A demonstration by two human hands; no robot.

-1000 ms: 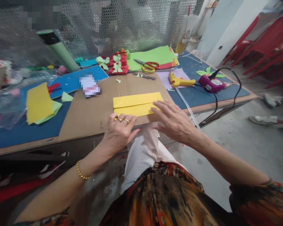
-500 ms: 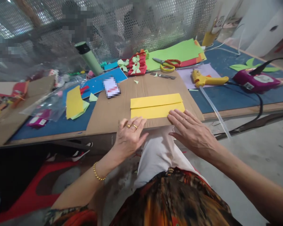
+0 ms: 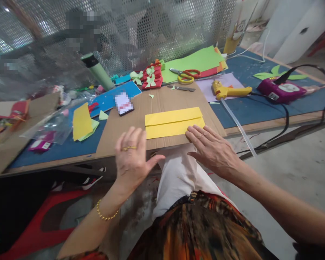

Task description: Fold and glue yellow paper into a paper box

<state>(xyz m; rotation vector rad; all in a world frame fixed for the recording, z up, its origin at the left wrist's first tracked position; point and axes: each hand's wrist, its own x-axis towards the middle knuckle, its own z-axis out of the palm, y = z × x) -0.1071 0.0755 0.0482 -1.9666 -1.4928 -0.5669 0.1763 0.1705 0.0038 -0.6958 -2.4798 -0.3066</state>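
A folded sheet of yellow paper (image 3: 170,128) lies flat on a brown cardboard sheet (image 3: 159,101), a flap edge running along its length. My right hand (image 3: 212,148) is open, its fingertips resting on the paper's near right corner. Just left of the paper, my left hand (image 3: 131,155) hovers by the cardboard's front edge, thumb spread away from the fingers and nothing in it. Beyond the paper lie a dark flat blade (image 3: 182,88) and yellow-and-red-handled scissors (image 3: 186,76).
A yellow glue gun (image 3: 230,91) with a clear glue stick lies on the right, beside a purple power strip (image 3: 280,90) and its cord. On the left are a phone (image 3: 124,104), yellow and green paper pieces (image 3: 82,122) and a green bottle (image 3: 99,70).
My left hand has lifted off the paper's near left corner and moved left. My right hand keeps its place on the near right corner. The view has shifted slightly.
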